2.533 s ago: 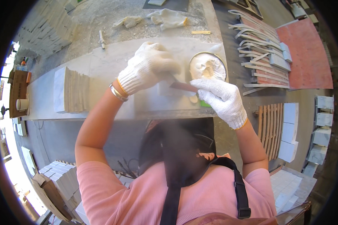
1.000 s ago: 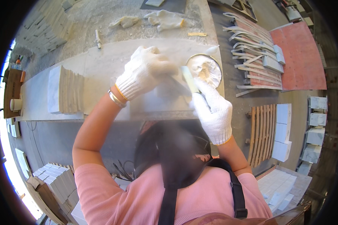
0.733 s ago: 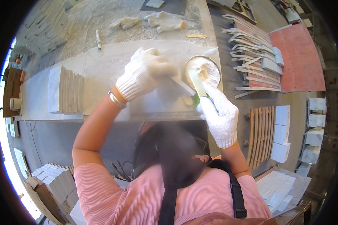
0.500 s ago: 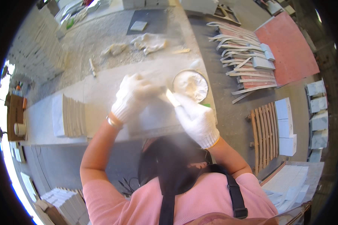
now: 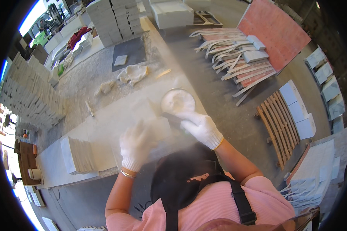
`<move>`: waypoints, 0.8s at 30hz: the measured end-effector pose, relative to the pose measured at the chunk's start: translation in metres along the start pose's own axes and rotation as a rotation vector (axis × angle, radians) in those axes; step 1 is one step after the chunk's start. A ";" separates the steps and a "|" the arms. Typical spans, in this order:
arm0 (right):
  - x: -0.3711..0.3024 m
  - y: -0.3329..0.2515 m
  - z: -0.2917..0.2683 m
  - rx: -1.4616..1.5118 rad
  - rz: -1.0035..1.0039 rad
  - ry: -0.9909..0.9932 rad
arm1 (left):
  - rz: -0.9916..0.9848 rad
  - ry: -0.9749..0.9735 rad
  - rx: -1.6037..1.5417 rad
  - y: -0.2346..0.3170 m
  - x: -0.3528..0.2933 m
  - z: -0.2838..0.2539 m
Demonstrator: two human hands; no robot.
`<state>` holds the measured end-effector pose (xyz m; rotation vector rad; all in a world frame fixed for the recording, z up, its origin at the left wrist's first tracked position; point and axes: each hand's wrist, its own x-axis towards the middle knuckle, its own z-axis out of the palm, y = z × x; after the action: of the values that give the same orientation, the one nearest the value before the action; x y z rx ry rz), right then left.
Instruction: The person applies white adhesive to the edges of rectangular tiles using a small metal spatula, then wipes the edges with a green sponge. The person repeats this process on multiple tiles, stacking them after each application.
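My right hand (image 5: 202, 129), in a white knit glove, is closed on a flat dark scraper-like tool (image 5: 172, 118), its exact kind blurred. The tool lies just below a round tub of white powder or paste (image 5: 173, 101), close to its rim. My left hand (image 5: 137, 144), also gloved, is over the worktable beside a pale flat tile (image 5: 160, 128). Motion smears its fingers, so whether it grips the tile does not show. A whitish haze hangs around both hands.
A row of upright tiles (image 5: 78, 156) stands at the table's left. Farther back lie crumpled gloves (image 5: 133, 74), a small stick (image 5: 89, 109) and a dark mat (image 5: 137, 52). Tall tile stacks (image 5: 31, 92) rise at the far left. Pallets (image 5: 277, 129) stand on the floor to the right.
My right hand has shifted down and the tool now points toward the left below the tub. The left hand has drawn lower and apart from the right. The whole view has turned.
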<state>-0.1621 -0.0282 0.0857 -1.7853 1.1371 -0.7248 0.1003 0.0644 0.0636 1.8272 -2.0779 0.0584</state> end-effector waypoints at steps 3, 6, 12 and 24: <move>0.005 0.012 -0.001 -0.066 -0.024 -0.031 | 0.040 -0.045 0.129 -0.010 0.015 -0.002; 0.015 0.024 0.006 0.016 -0.114 -0.044 | 0.023 -0.136 -0.182 -0.017 0.022 0.004; 0.036 0.032 0.021 -0.014 -0.239 -0.157 | 0.029 -0.083 -0.151 -0.016 0.020 0.004; 0.009 0.025 0.026 -0.157 -0.249 -0.077 | -0.022 -0.081 -0.155 -0.020 0.019 0.010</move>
<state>-0.1472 -0.0316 0.0523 -2.0950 0.9520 -0.7206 0.1157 0.0408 0.0555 1.7856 -2.0535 -0.1805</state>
